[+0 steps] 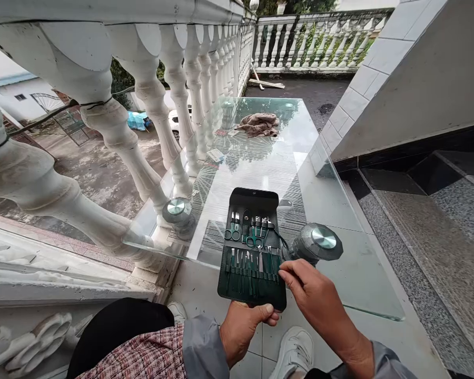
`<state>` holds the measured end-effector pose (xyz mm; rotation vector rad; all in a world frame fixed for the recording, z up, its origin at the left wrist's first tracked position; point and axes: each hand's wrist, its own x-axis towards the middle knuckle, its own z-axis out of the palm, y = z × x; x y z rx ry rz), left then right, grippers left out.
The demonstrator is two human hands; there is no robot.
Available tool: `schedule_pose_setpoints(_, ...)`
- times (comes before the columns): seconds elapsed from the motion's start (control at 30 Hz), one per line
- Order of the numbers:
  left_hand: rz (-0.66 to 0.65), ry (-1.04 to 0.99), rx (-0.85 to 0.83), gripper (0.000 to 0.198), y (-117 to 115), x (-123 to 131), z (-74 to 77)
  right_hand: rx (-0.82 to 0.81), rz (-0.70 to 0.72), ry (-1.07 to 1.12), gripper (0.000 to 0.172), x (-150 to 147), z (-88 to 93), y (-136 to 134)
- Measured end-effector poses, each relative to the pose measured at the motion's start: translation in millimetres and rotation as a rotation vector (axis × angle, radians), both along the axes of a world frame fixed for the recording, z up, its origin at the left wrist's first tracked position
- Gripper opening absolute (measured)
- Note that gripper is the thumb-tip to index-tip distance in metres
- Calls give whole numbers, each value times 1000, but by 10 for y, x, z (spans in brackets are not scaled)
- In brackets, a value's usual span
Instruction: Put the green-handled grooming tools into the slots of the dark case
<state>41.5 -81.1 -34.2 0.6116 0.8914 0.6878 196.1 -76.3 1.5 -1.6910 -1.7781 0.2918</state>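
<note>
An unfolded manicure kit case point(229, 288), dark green and black, is held up over the near edge of the glass table. My left hand point(243, 326) grips its bottom edge, thumb in front. In the upper row sit small scissors point(232, 231), a second pair of green-handled scissors point(254, 240) and nail clippers point(258, 225). Several slim green-handled tools point(249, 271) stand in loops along the lower row. My right hand point(312, 292) pinches at the case's right edge, by the end of the lower row. What lies between those fingertips is too small to make out.
The glass table point(268, 173) rests on round metal-capped supports point(324, 237). A crumpled brown cloth point(258, 125) and a small card point(215, 155) lie toward its far side. A white balustrade point(142, 95) runs along the left; stone steps point(418, 226) rise at right.
</note>
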Motion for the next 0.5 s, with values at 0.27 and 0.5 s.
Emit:
schedule_pose_setpoints(0.27, 110, -49, 68, 46, -2, 7, -42, -252, 1, -122, 19, 103, 56, 190)
schedule_pose_setpoints(0.5, 183, -65, 23, 56, 34, 21, -134, -380, -62, 94, 21, 1, 161, 244)
